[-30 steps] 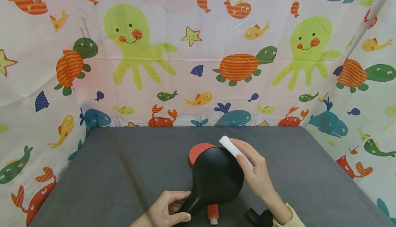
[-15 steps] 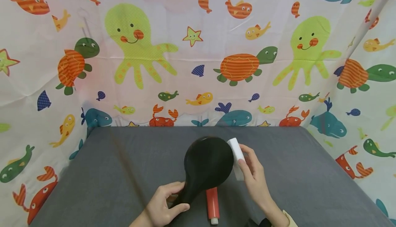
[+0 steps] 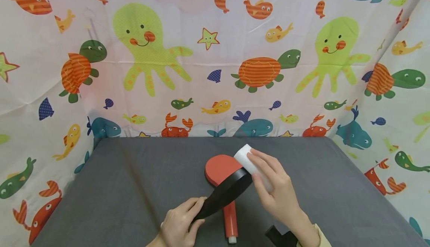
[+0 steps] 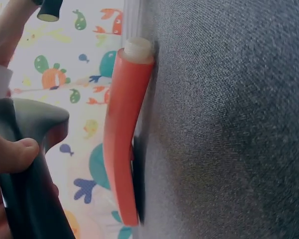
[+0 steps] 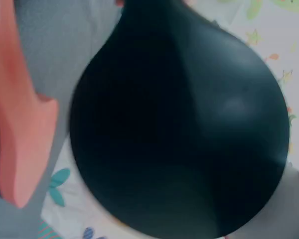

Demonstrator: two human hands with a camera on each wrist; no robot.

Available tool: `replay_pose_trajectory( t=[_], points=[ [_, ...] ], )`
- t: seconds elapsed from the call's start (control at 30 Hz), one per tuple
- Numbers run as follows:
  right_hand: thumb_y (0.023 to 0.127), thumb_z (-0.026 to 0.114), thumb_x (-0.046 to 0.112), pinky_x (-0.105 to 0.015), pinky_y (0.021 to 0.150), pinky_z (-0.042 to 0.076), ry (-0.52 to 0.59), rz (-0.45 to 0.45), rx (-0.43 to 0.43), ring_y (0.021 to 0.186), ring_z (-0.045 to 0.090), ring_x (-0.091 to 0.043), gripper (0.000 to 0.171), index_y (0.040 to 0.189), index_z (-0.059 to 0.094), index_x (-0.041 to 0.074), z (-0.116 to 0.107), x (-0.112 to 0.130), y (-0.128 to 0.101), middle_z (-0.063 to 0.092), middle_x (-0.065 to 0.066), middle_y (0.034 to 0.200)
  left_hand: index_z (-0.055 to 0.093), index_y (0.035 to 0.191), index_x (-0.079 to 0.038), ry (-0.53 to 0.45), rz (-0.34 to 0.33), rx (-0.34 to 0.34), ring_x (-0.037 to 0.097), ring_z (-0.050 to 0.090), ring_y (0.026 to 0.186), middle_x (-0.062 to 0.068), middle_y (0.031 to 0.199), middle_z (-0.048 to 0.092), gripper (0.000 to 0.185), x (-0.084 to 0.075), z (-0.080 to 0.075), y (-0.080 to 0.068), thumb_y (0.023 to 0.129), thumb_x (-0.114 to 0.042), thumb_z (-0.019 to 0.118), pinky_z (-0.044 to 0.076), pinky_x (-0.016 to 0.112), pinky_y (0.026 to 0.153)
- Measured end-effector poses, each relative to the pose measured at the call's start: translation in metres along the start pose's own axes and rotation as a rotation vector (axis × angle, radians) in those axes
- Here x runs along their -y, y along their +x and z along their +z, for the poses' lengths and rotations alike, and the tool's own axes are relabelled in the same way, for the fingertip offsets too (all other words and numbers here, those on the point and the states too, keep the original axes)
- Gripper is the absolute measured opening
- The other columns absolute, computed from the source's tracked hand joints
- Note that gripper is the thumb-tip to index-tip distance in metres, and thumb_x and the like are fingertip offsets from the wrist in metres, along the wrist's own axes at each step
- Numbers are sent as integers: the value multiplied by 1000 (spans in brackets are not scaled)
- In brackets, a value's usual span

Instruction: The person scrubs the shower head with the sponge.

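The left hand (image 3: 179, 222) gripped the black paddle (image 3: 224, 196) by its handle, its long axis running toward two o'clock, where the right hand (image 3: 273, 193), holding the white sponge (image 3: 246, 161), met the blade's far edge above the grey surface (image 3: 134, 187).

Bare hands; pale yellow sleeve cuff (image 3: 317, 235) at right wrist.

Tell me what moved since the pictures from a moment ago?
The black paddle tipped over: half a second ago its round face showed, now it shows nearly edge-on, uncovering the red paddle beneath. The right hand slid the white sponge up along its edge. The left hand keeps its grip on the handle; the red paddle stays on the grey table.
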State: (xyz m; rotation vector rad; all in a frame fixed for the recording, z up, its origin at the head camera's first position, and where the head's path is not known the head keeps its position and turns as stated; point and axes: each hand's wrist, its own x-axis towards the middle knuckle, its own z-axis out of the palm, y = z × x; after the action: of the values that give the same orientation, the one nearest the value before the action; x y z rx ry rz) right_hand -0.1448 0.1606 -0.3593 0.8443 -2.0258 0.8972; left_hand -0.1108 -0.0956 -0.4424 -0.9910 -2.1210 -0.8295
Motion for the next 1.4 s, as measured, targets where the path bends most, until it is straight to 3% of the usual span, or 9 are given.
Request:
replay_pose_trajectory(
  t=[0.2,0.33,0.43,0.6,0.73,1.0,1.07,1.27,1.4],
  points=[
    [87,57,-3,-24,70,48,-29,258,36,90,55,-14,39,125,58,7,-2,-15,-10,60,-2,116,61,114,-1,56,4,-48,14,63,78,4,97,62,56,0,2,-1,60,-1,78,53,23,59],
    [90,55,0,-24,73,47,-25,301,63,94,55,-13,37,127,57,9,-3,-13,-12,59,-1,118,61,112,-1,115,0,-46,15,63,76,5,95,61,56,-1,3,-1,59,-1,80,52,22,55],
    [92,53,6,-23,76,46,-35,181,33,103,53,-18,37,128,56,9,-1,-3,-10,55,-5,124,62,111,-1,172,8,-53,16,63,76,5,93,61,58,-2,3,0,56,0,80,53,24,55],
    [95,42,26,-43,71,48,-155,-126,-19,108,49,-30,37,121,61,7,9,20,-8,54,-14,126,64,108,-1,236,17,-57,16,62,76,6,92,61,59,-2,4,1,52,1,81,53,27,57],
    [94,40,28,-50,70,46,-189,-175,-31,107,49,-32,39,118,63,8,16,22,-10,55,-15,124,64,107,0,249,14,-45,16,62,76,6,91,61,56,-1,6,-1,53,-1,82,53,27,57],
    [86,58,-1,-36,67,49,-66,214,-7,96,54,-16,41,126,57,10,12,-13,-15,57,-4,119,63,108,1,250,31,-90,17,62,76,7,92,62,49,0,5,-1,60,-5,76,53,28,57],
    [86,58,-3,-34,66,49,-58,245,-8,94,55,-16,43,127,57,9,12,-15,-15,57,-4,118,63,108,1,246,29,-98,17,62,76,7,92,62,49,0,4,0,61,-5,75,53,27,57],
    [92,46,17,-50,72,47,-236,-28,-26,108,49,-33,37,125,58,6,24,12,-14,52,-16,126,63,108,3,270,39,-126,18,62,75,8,92,62,39,0,4,1,71,-9,63,53,28,58],
    [95,36,23,-50,71,44,-456,-252,6,109,49,-41,38,120,61,8,43,35,-21,53,-18,126,63,105,4,318,48,-133,19,61,74,9,91,62,33,3,6,1,92,-18,44,53,29,59]
  ],
)
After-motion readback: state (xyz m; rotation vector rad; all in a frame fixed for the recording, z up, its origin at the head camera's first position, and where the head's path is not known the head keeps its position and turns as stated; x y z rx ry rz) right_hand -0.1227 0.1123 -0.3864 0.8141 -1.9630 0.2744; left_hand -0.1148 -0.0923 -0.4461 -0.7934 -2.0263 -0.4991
